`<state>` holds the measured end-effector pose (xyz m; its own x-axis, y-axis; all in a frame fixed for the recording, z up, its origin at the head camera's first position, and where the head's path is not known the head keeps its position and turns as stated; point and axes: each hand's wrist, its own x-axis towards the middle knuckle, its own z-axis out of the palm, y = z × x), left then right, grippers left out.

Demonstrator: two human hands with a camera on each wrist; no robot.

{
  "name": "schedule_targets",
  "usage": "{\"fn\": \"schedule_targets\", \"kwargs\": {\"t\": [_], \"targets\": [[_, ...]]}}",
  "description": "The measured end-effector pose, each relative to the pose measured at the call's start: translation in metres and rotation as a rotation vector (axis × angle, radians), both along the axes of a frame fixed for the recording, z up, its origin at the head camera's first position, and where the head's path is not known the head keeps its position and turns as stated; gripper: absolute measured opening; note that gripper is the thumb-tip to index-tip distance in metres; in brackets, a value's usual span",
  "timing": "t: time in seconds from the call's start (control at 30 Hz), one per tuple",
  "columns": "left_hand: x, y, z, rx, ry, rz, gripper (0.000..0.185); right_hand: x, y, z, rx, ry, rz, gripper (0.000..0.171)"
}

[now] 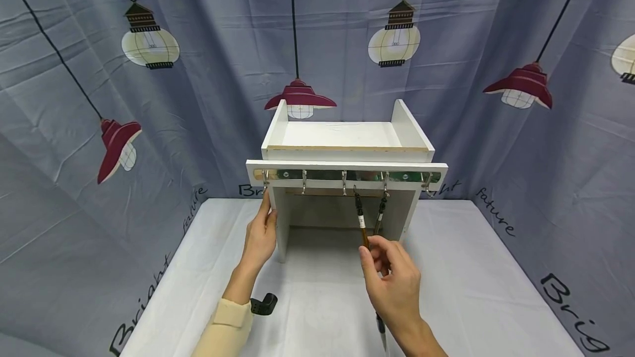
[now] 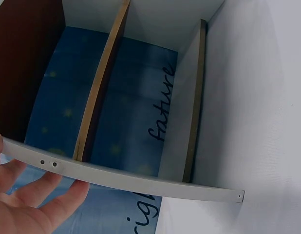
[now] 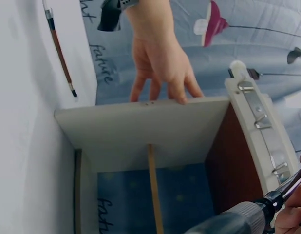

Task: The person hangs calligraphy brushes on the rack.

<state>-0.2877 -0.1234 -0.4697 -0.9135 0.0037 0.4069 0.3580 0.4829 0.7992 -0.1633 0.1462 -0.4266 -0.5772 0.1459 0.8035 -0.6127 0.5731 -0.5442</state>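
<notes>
Brush point(image 1: 362, 225) hanging upright from a hook point(image 1: 355, 189) on the white shelf point(image 1: 347, 150), long axis vertical, lower end pinched by curled right hand point(image 1: 394, 277) directly beneath. Left hand point(image 1: 261, 238) farther off, fingers straight, steadying the shelf's left side panel.

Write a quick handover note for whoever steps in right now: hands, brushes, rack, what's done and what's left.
Left hand: open, fingers resting on the rack's left side panel.
Right hand: pinching the lower end of a brush whose top is up at the hook rail.
Done: a second brush hangs from the next hook.
Left: one more brush lies on the table, partly hidden by the right wrist; other hooks are bare.
</notes>
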Motion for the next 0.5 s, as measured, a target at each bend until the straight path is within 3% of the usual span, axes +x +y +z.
{"fn": "schedule_targets", "kwargs": {"t": [0.5], "targets": [[-0.001, 0.001, 0.0, 0.003, 0.026, 0.004, 0.058, -0.012, -0.008, -0.018, 0.007, -0.055, 0.006, 0.02]]}}
